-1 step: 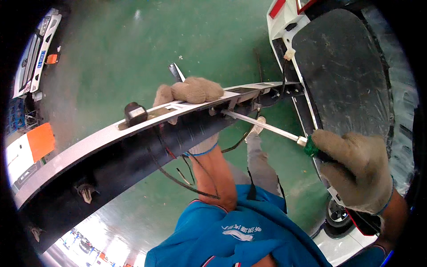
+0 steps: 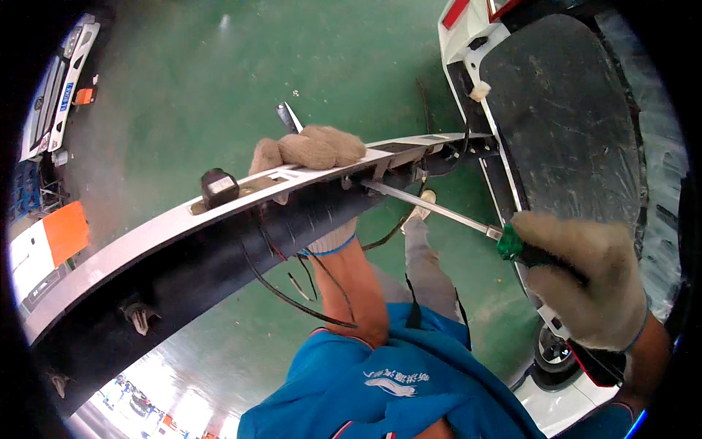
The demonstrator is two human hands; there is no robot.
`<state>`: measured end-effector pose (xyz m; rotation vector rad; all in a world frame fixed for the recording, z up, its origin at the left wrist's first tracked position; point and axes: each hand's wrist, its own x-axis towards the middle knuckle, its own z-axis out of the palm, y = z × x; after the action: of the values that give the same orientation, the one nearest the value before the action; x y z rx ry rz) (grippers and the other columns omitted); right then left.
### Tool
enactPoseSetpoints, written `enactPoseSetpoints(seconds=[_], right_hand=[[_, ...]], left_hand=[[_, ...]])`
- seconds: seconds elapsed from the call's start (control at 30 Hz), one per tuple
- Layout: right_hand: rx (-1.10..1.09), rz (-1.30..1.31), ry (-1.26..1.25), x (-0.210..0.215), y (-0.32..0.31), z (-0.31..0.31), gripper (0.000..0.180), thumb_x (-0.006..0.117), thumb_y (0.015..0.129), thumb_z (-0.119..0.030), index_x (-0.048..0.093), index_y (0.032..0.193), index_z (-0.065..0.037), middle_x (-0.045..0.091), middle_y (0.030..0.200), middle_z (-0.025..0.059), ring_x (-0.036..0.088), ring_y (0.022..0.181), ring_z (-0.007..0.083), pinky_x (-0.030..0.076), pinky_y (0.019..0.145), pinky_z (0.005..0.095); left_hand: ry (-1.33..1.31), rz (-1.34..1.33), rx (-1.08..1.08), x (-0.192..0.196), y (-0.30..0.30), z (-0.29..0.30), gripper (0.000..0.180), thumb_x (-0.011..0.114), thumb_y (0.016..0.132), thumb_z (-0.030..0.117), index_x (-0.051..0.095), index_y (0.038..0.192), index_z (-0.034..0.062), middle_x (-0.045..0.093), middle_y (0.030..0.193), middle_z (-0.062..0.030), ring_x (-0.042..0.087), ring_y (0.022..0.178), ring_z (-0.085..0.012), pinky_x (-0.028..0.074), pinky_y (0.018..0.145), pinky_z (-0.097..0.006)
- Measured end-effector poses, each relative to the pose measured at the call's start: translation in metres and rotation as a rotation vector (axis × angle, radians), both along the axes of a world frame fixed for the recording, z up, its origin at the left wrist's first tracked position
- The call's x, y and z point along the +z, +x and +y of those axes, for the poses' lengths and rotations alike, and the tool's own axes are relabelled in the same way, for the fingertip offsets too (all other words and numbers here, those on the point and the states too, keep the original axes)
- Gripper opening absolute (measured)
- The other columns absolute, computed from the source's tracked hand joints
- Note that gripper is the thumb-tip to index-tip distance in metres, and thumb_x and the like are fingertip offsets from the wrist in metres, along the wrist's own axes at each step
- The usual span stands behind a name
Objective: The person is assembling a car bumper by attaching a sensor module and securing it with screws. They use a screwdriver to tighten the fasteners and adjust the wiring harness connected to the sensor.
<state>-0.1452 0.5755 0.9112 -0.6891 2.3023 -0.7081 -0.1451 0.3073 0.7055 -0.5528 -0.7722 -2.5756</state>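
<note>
My left hand (image 2: 311, 148), in a beige knitted glove, is wrapped over the upper edge of a long white and black car trim panel (image 2: 146, 235). Beyond its fingers sticks out a pointed metal tool (image 2: 289, 117); its kind and the rest of it are hidden. A screwdriver (image 2: 431, 208) with a green and black handle is in my gloved right hand (image 2: 585, 282), closed around the handle. Its shaft slants left to a bracket under the panel, where the exact tip contact is unclear. A black boxy part (image 2: 219, 188) sits on the panel, and dark wires (image 2: 292, 301) hang below.
At the right stands the open rear of a white car (image 2: 457, 55), with a dark plastic-covered floor panel (image 2: 559, 110). The panel's far end reaches the car's edge. Another white bumper (image 2: 67, 91) and an orange and white box (image 2: 66, 230) are at the left.
My right hand and the screwdriver handle have shifted very slightly left. The panel and the black boxy part have moved a touch. Both hands keep their hold.
</note>
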Motion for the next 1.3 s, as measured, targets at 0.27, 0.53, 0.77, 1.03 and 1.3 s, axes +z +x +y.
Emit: enactPoseSetpoints(seconds=[0.27, 0.53, 0.77, 1.03, 1.3], right_hand=[[-0.129, -0.135, -0.013, 0.000, -0.009, -0.014, 0.050, 0.070, 0.066, 0.001, 0.066, 0.116, 0.003, 0.067, 0.087, 0.0168, 0.065, 0.064, 0.0232, 0.050, 0.056, 0.0351], [0.522, 0.540, 0.330, 0.034, 0.007, -0.017, 0.068, 0.081, 0.072, -0.013, 0.057, 0.134, -0.005, 0.052, 0.069, 0.0036, 0.055, 0.054, 0.0179, 0.038, 0.046, 0.0344], [0.101, 0.063, 0.109, 0.006, -0.001, -0.011, 0.047, 0.075, 0.078, -0.013, 0.064, 0.122, 0.000, 0.064, 0.080, 0.0121, 0.062, 0.059, 0.0209, 0.047, 0.052, 0.0387], [-0.061, 0.023, -0.004, 0.007, -0.003, -0.011, 0.051, 0.074, 0.075, -0.011, 0.064, 0.123, 0.002, 0.067, 0.089, 0.0161, 0.066, 0.067, 0.0242, 0.052, 0.059, 0.0384], [0.486, 0.461, 0.344, 0.032, 0.001, -0.015, 0.061, 0.079, 0.075, -0.012, 0.060, 0.132, -0.003, 0.055, 0.068, 0.0056, 0.056, 0.055, 0.0206, 0.040, 0.048, 0.0388]], left_hand=[[-0.219, -0.152, 0.147, 0.009, 0.010, -0.009, 0.034, 0.050, 0.105, 0.045, 0.048, 0.078, 0.0239, 0.030, 0.058, 0.0006, 0.039, 0.046, -0.0137, 0.030, 0.045, -0.033], [0.104, 0.054, -0.002, -0.002, 0.000, 0.003, 0.028, 0.059, 0.101, 0.041, 0.053, 0.088, 0.0165, 0.062, 0.075, -0.0171, 0.059, 0.063, -0.0271, 0.045, 0.054, -0.041], [-0.053, -0.075, 0.079, -0.005, 0.010, -0.004, 0.028, 0.054, 0.101, 0.048, 0.059, 0.085, 0.0262, 0.061, 0.075, -0.0051, 0.051, 0.062, -0.0179, 0.040, 0.051, -0.036], [-0.074, -0.184, 0.139, 0.006, 0.009, -0.001, 0.031, 0.056, 0.100, 0.049, 0.055, 0.077, 0.0278, 0.040, 0.063, 0.0008, 0.047, 0.061, -0.0147, 0.039, 0.053, -0.034], [0.059, -0.008, -0.089, 0.002, 0.001, 0.000, 0.034, 0.052, 0.102, 0.050, 0.054, 0.076, 0.0284, 0.047, 0.065, 0.0013, 0.046, 0.061, -0.0167, 0.040, 0.054, -0.035]])
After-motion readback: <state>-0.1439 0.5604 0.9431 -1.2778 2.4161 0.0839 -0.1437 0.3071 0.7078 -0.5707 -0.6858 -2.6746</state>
